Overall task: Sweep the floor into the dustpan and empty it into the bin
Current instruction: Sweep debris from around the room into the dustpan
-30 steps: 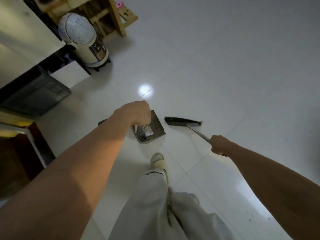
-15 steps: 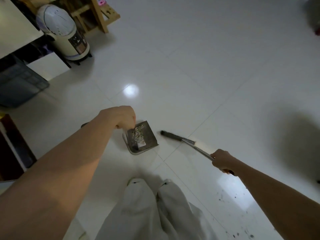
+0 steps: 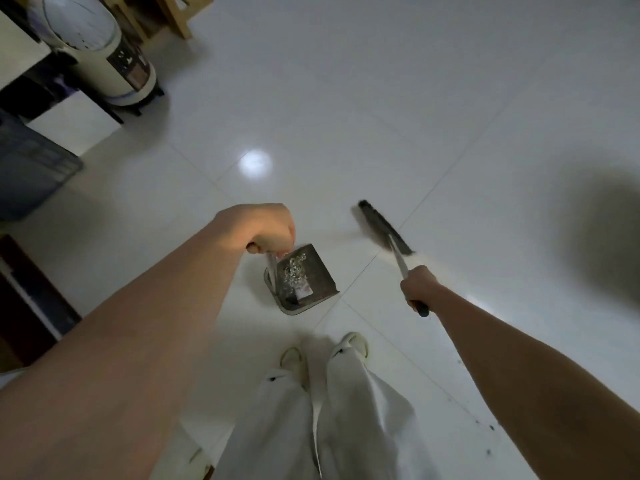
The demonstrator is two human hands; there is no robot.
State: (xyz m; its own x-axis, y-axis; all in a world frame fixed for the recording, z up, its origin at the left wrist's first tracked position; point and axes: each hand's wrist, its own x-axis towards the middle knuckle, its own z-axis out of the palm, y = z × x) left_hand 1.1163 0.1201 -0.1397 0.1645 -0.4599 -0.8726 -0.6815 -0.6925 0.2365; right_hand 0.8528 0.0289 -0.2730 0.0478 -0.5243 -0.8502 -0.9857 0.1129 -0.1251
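While left hand (image 3: 263, 226) grips upright dustpan handle, dustpan (image 3: 301, 278) sits centre frame, holding swept debris. Right hand (image 3: 417, 285) clenches broom (image 3: 384, 226) handle; bristles right of pan, apart from it. Bin (image 3: 100, 46) upper left, well apart. Risk: tilting pan during carry spills debris. Dark specks (image 3: 485, 434) lower right unswept.

You stand on glossy white floor (image 3: 381, 98) tiles; the broom (image 3: 384, 230) shaft looks metallic, and wooden furniture (image 3: 173, 15) sits upper left.
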